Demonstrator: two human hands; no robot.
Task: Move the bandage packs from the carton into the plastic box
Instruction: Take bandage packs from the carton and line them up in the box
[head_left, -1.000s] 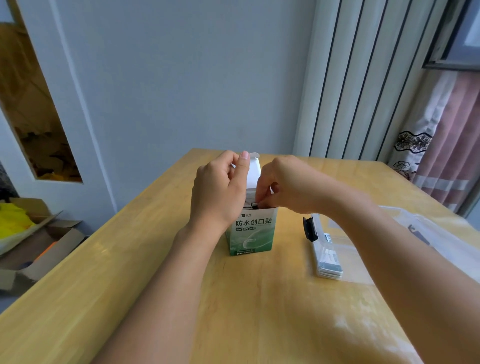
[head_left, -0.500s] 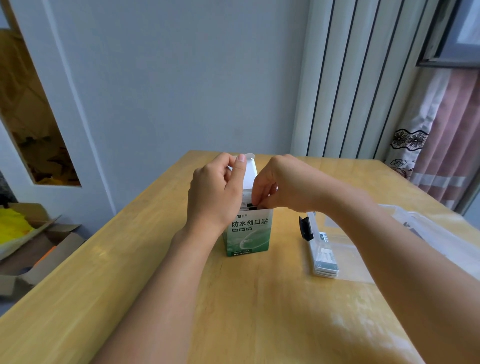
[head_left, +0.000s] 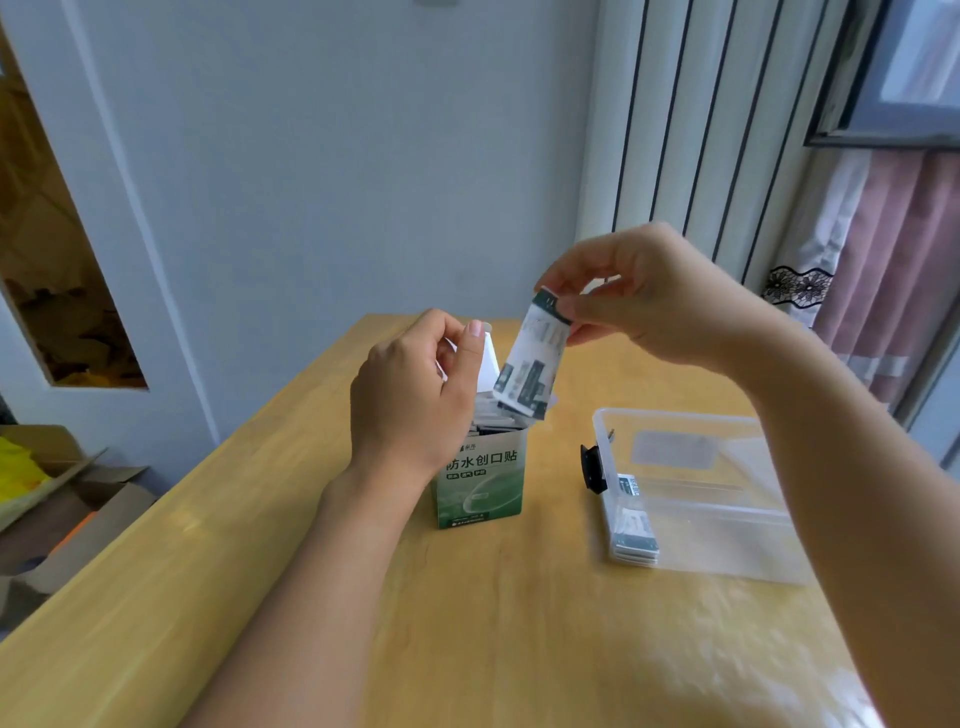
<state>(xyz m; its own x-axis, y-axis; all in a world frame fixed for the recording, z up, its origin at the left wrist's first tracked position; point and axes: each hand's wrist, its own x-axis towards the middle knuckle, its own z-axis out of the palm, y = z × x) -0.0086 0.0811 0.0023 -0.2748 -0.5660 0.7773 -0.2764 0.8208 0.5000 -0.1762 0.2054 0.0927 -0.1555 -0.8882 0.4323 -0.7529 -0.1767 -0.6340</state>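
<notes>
A green and white carton (head_left: 480, 480) stands upright mid-table, its top open with more bandage packs showing inside. My left hand (head_left: 415, 400) grips the carton's upper edge and its white lid flap. My right hand (head_left: 644, 301) pinches a small stack of white bandage packs (head_left: 532, 364) by the top end, lifted just above the carton's opening. To the right lies the clear plastic box (head_left: 727, 566) with a black latch; a few packs (head_left: 634, 530) lie flat along its left side.
The wooden table (head_left: 467, 623) reaches to a grey wall behind. Open cardboard boxes (head_left: 62, 499) sit on the floor to the left. White vertical panels and a pink curtain (head_left: 893, 270) stand at the right.
My right hand has risen out of the carton's opening, pulling a stack of bandage packs up with it. My left hand still holds the carton.
</notes>
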